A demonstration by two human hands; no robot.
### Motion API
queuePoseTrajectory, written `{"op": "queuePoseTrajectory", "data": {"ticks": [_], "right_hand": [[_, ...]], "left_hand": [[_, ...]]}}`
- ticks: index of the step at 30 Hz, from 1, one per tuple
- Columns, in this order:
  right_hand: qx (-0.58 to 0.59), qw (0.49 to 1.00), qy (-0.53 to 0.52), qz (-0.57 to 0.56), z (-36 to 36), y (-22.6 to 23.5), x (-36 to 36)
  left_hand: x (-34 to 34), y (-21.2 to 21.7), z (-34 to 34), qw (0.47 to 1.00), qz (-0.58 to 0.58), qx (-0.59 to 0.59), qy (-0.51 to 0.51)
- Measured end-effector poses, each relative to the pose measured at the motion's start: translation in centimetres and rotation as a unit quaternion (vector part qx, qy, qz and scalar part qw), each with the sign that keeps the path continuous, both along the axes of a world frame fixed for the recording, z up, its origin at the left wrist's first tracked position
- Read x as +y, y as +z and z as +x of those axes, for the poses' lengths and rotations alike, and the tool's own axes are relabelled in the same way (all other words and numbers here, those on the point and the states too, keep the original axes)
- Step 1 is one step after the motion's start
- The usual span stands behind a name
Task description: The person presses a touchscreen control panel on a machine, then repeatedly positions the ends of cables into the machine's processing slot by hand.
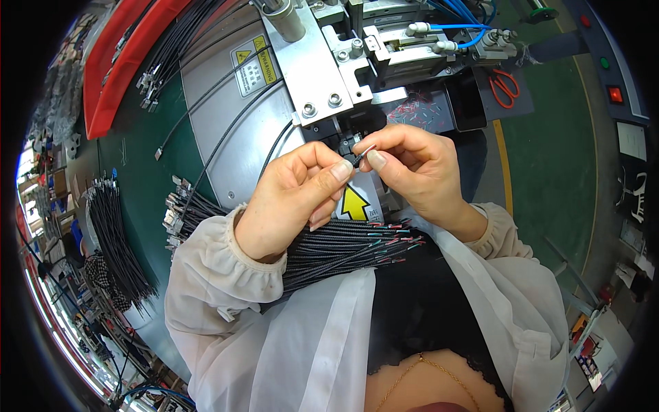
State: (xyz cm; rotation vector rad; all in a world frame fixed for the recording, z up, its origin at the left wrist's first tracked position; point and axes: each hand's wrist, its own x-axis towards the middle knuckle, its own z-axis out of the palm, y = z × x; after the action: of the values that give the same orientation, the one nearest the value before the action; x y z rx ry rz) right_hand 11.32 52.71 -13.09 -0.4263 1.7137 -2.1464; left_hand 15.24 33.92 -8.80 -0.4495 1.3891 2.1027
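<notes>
Just in front of the metal machine (310, 65), both my hands meet over the stripped end of a black braided cable (357, 160). Thumb and index finger of my left hand (295, 192) pinch the cable close to its end. My right hand (425, 172) pinches the thin wires (369, 149) that come out of it, one of them whitish. The fingertips cover part of these wires. Below my hands, against my body, lies a thick bundle of black braided cables (329, 254), with red and green wire ends pointing right and silver connectors (180, 213) at the left.
A red tray (103, 103) and more black cables (117, 240) are at the left on a green surface. Orange-handled scissors (504, 88), a dark rectangular tray (467, 101) and scattered wire scraps (419, 110) lie behind right. Blue air hoses (460, 27) run along the machine.
</notes>
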Motion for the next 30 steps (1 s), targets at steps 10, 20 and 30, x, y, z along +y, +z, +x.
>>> {"op": "queuePoseTrajectory", "data": {"ticks": [10, 20, 30], "right_hand": [[-0.018, 1.0, 0.006, 0.015, -0.2, 0.7, 0.1], [-0.156, 0.977, 0.147, 0.008, -2.7, 1.4, 1.8], [0.0, 0.994, 0.012, 0.113, -1.4, -0.6, 0.7]], "left_hand": [[-0.7, -0.4, 0.0, 0.998, 0.051, -0.018, -0.025], [0.4, 1.7, -0.2, 0.802, -0.438, 0.401, -0.061], [0.5, -0.9, -1.2, 0.607, -0.566, 0.551, -0.09]]}}
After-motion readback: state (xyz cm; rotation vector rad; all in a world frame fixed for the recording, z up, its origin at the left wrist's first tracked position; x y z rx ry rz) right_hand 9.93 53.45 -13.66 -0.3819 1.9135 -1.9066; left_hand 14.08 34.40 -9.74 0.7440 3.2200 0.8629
